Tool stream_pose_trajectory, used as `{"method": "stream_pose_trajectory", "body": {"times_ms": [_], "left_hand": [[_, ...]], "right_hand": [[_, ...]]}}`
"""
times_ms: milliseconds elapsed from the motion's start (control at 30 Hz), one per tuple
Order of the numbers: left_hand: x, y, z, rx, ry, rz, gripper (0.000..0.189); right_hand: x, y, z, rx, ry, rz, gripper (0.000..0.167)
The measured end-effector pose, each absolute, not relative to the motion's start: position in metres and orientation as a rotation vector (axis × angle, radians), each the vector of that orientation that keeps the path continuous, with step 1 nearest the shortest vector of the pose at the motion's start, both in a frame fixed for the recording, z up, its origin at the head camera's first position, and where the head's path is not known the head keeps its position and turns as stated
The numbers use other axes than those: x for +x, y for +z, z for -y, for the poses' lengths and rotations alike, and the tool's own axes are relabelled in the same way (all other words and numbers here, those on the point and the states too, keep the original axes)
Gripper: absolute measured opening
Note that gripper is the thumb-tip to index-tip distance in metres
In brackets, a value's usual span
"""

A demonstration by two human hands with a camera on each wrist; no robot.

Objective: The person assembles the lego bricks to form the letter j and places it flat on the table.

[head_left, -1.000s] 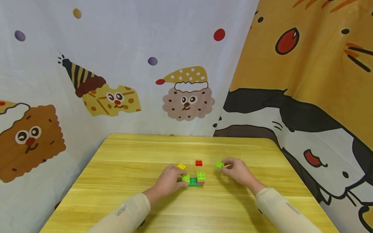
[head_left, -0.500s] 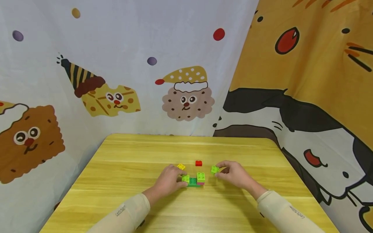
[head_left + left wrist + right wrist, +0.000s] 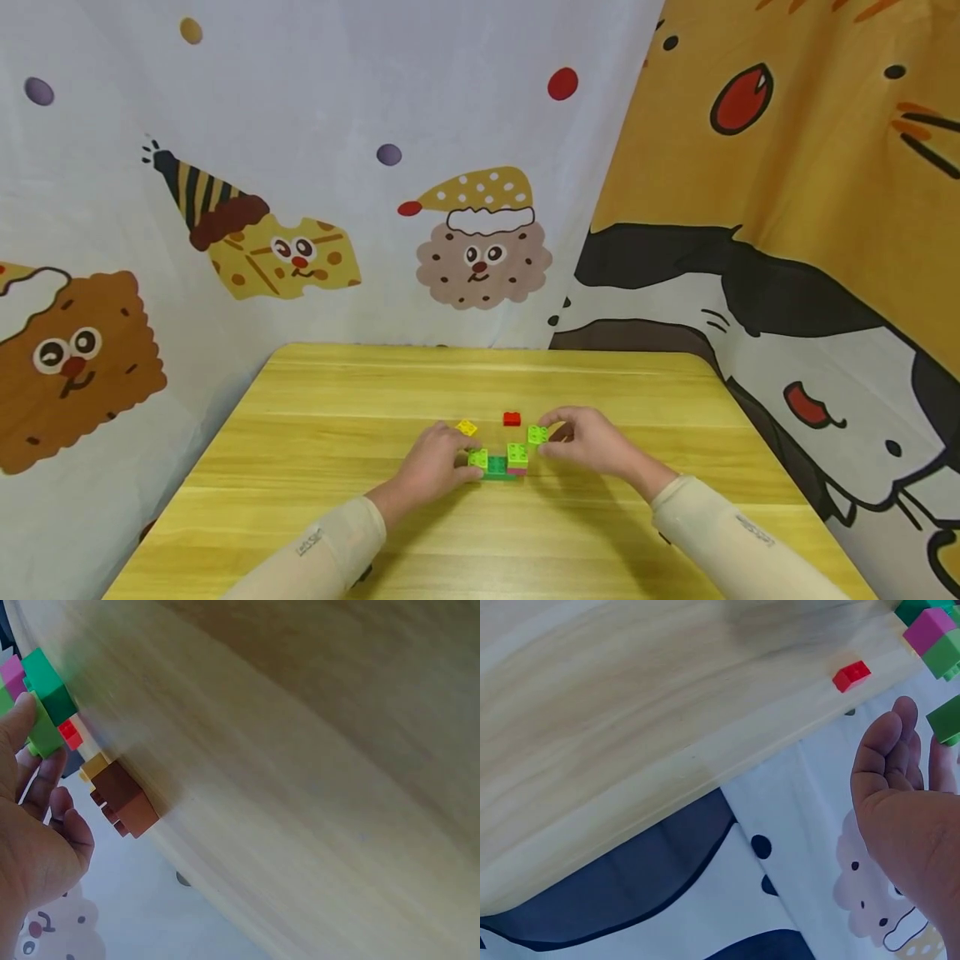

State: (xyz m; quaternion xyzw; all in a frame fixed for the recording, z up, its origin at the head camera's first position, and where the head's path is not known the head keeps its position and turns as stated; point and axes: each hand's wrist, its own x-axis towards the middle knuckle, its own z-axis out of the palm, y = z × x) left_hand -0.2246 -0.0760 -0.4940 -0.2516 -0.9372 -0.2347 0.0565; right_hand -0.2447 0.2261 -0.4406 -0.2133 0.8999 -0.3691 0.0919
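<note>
My left hand grips a light green brick at the left end of a dark green brick on the table. On the right end of that dark green brick sits a pink brick, topped by another light green brick. Between the thumb and a finger of my right hand is a further light green brick, held just right of and behind the stack. The right wrist view shows this held brick apart from the stack's pink brick.
Behind the stack lies a red brick. A yellow brick is beyond my left fingers. In the left wrist view a brown brick stands near that hand. The wooden table meets a printed curtain at the back.
My right hand has moved left with its light green brick, from well right of the stack to close beside it. The left hand stays on its brick.
</note>
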Motion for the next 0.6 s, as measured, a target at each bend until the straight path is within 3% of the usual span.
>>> {"method": "stream_pose_trajectory", "body": {"times_ms": [600], "left_hand": [[-0.226, -0.495, 0.078, -0.772, -0.699, 2.840, 0.037]], "right_hand": [[-0.245, -0.442, -0.199, -0.766, -0.997, -2.676, 0.038]]}}
